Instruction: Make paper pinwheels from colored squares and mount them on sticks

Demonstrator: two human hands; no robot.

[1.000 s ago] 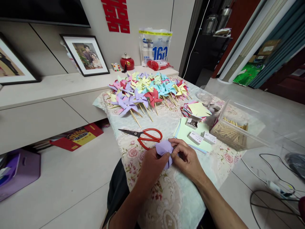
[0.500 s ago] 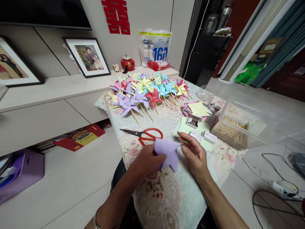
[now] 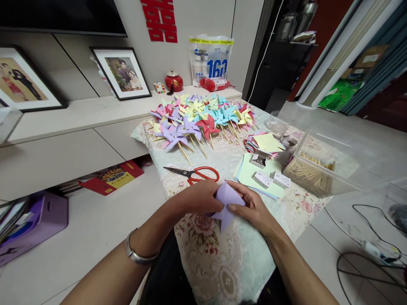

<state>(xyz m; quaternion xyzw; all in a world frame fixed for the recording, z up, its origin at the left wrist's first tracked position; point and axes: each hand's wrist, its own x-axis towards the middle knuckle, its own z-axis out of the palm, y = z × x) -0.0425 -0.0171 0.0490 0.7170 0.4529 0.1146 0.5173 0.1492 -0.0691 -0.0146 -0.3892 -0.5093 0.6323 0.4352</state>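
— Where does the purple paper (image 3: 226, 199) lie?
— Near edge of the floral tablecloth (image 3: 222, 254), just near of the red scissors (image 3: 195, 174), pinched between both hands; long point aimed nearward.
— Hands?
— Left hand (image 3: 199, 198) gripping the left side, right hand (image 3: 251, 207) thumb pressing the right; both touching, equally close.
— Versus half a second back?
— Right fingers then spread, barely touching; now closed on the paper.

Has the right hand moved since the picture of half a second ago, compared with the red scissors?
Yes. The right hand has drawn back from the green paper stack toward the body and now pinches the purple paper, just below the red scissors.
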